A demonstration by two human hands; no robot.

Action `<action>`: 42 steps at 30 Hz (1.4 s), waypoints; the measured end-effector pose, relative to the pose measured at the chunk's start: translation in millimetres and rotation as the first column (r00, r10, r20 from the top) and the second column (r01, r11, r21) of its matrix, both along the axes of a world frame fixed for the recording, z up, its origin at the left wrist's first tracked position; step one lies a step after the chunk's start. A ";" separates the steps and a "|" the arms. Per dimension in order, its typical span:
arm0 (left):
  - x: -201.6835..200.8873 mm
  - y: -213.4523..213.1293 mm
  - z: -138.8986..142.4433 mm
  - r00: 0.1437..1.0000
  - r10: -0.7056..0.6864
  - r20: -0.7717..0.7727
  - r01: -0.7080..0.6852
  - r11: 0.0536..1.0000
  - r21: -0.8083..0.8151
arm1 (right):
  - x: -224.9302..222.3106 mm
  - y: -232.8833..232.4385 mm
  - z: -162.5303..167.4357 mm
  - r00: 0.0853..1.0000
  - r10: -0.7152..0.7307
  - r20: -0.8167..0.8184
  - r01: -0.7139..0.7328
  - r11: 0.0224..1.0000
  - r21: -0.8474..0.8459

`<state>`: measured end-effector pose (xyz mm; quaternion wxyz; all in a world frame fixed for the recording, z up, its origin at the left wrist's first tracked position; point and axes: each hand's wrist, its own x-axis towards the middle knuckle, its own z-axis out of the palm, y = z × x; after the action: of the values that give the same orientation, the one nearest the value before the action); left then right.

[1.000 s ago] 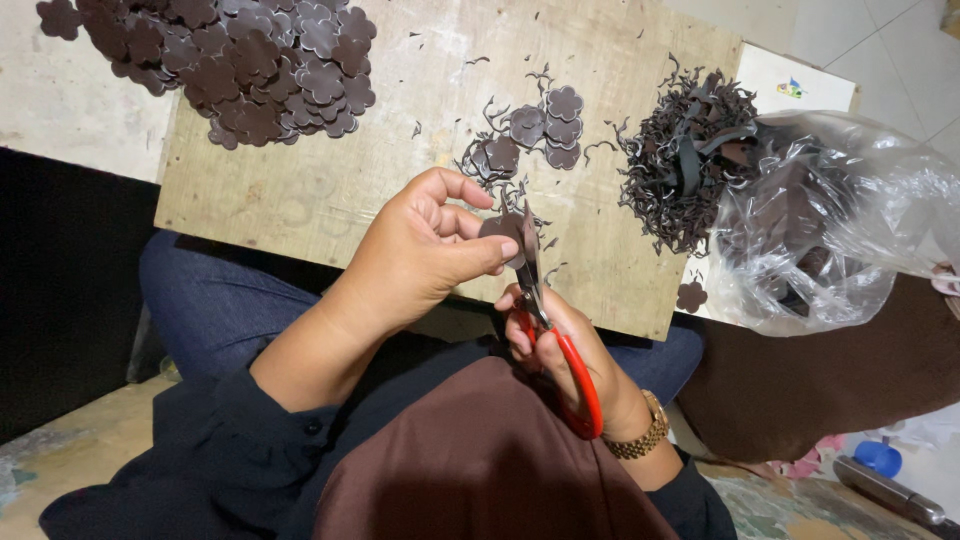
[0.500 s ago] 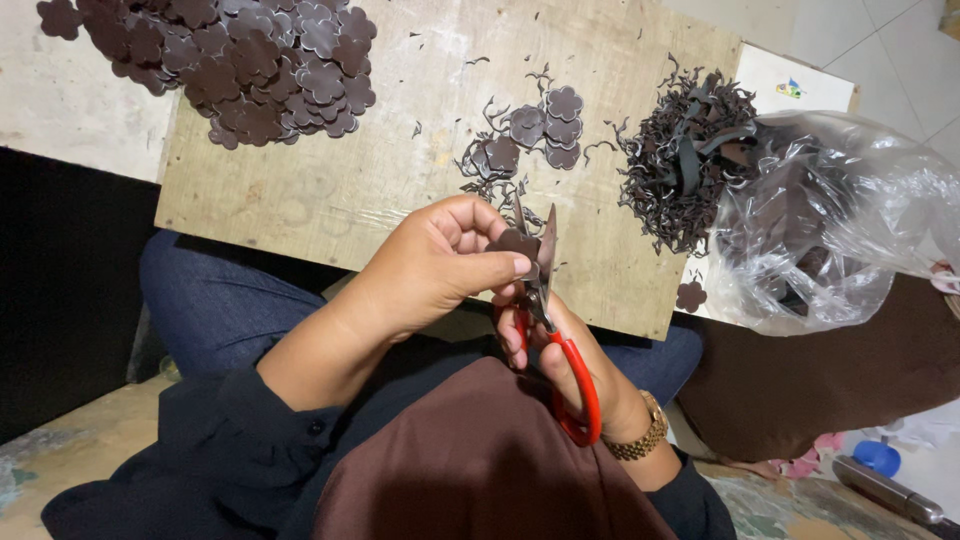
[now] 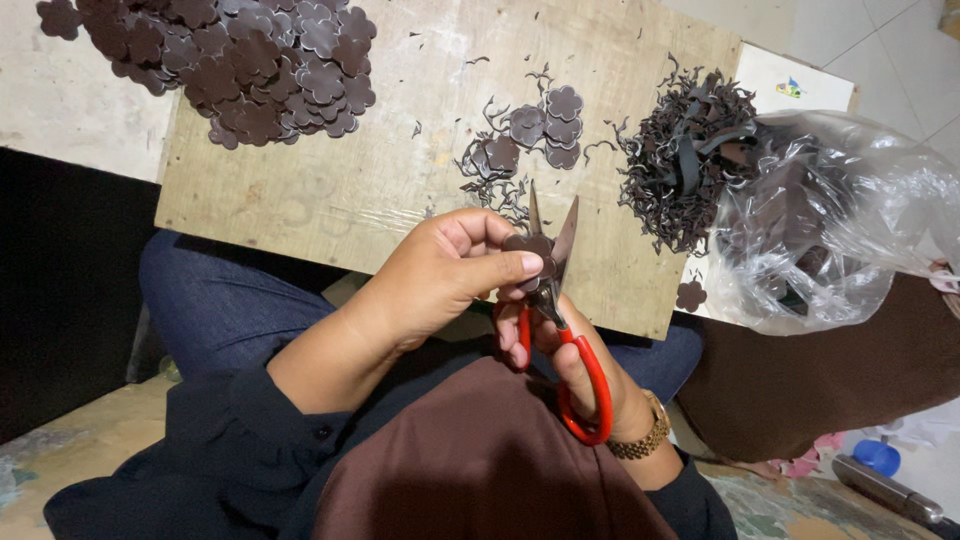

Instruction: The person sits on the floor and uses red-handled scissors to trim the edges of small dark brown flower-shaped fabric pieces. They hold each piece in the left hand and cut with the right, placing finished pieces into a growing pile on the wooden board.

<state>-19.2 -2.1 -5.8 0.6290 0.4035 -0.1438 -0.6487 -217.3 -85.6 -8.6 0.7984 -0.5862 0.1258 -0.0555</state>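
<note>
Nearest the camera, the right hand (image 3: 560,350) is closed through the red loops of a pair of scissors (image 3: 552,300), whose blades stand open in a narrow V pointing away from the body. The left hand (image 3: 445,275) is curled shut, pinching a small dark brown flower-shaped piece (image 3: 527,245) between thumb and fingers; the piece sits right at the crotch of the blades, over the near edge of the wooden board (image 3: 330,190). A gold-coloured watch (image 3: 640,440) circles the right wrist.

Beyond the hands, around the middle of the board, lies a small cluster of cut flower shapes (image 3: 545,125) mixed with thin curled trimmings. Toward the board's right edge sits a tangled heap of dark scraps (image 3: 685,160), and just beside it, off the board, a crumpled clear plastic bag (image 3: 840,220) holding more dark pieces. One flower shape (image 3: 689,295) lies alone by the board's near right corner. At the far left corner, a large pile of flower shapes (image 3: 235,65) spreads across the board.
</note>
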 end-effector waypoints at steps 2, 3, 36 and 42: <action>1.6 2.3 1.5 0.999 -0.009 -0.031 0.009 1.000 -0.006 | 1.5 -1.1 -1.1 1.000 0.012 0.015 -0.012 1.000 -0.001; 1.6 3.1 1.9 0.999 -0.014 -0.047 0.014 1.000 -0.008 | 1.8 -1.6 -1.5 1.000 0.017 0.021 -0.017 1.000 0.000; 2.5 0.3 -9.3 0.977 0.077 0.199 -0.071 0.997 -0.039 | 3.2 4.7 -0.9 0.988 -0.126 -0.089 0.124 0.992 -0.024; 4.6 1.6 -8.2 0.973 0.109 0.201 -0.105 0.994 -0.030 | 0.1 2.9 1.6 0.984 -0.121 -0.129 0.120 0.993 -0.014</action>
<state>-14.5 -0.5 -14.0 0.6491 0.4686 -0.1915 -0.5678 -217.2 -82.7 -7.0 0.7819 -0.5825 0.2123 -0.0658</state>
